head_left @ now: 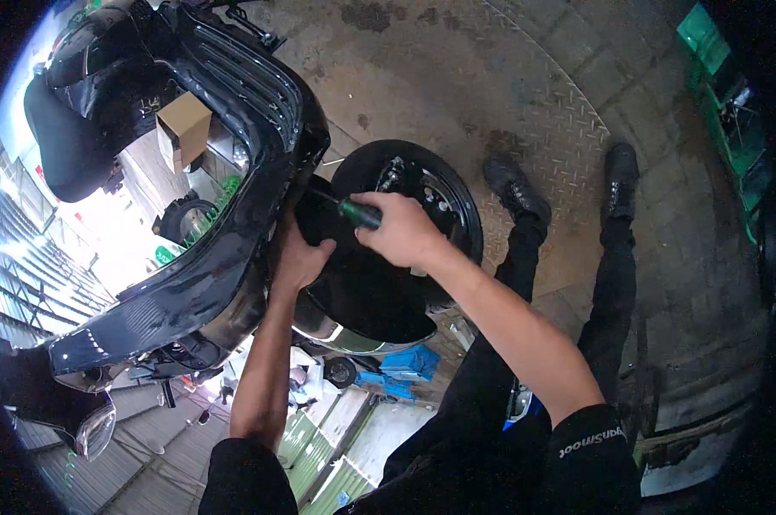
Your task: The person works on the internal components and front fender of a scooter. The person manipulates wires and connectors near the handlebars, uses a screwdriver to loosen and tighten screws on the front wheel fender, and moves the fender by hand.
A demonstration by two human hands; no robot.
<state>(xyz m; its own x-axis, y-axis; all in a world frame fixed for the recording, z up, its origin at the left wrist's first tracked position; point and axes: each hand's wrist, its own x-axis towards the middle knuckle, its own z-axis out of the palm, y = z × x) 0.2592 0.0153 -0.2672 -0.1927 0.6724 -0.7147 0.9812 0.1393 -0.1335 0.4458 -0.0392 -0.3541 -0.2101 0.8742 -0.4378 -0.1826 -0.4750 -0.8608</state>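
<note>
My right hand [403, 232] is closed round the green and black handle of a screwdriver [360, 212]. Its thin shaft points left, toward the gap between the front wheel [469, 210] and the dark body panel of a black scooter [259, 206]. My left hand [298, 260] rests against that panel's edge, just below the screwdriver tip. The left thumb sticks out to the right, apart from the other fingers, which lie along the panel and are partly lost in shadow. A glossy black fender [362, 292] covers part of the wheel below both hands. The fastener at the tip cannot be made out.
On the scooter's far side sits a cardboard box [184, 129], near a coiled green hose [216, 215]. A metal tread plate [542, 112] lies underfoot, with my shoes [517, 189] right of the wheel. Blue items [409, 363] lie lower down. Green shelving [731, 129] stands far right.
</note>
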